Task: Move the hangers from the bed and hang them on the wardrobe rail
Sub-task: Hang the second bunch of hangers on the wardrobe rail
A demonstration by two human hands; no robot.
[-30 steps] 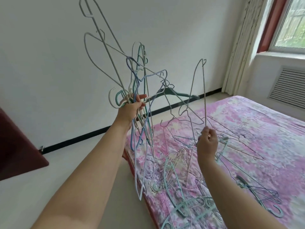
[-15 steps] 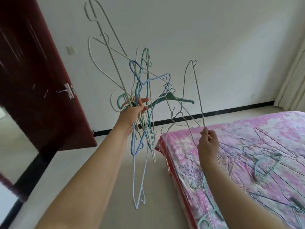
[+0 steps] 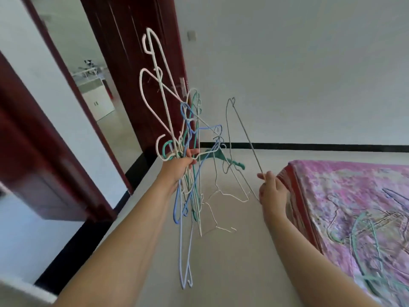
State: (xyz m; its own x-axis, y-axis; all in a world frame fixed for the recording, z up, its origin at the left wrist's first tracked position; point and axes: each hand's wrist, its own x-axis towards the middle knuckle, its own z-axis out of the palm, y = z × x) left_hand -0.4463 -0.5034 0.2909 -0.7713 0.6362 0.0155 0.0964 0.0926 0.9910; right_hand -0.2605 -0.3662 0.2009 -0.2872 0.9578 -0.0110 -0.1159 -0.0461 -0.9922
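Both hands clenched, left (image 3: 177,168) gripping hanger bundle (image 3: 188,138), right (image 3: 271,189) pinching grey hanger (image 3: 243,134), bed (image 3: 354,196) now farther right

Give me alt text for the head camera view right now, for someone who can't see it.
A person's left hand holds up a tangled bunch of hangers while the right hand pinches a single thin wire hanger. More hangers lie on the pink bed at right; a dark red door stands open at left.
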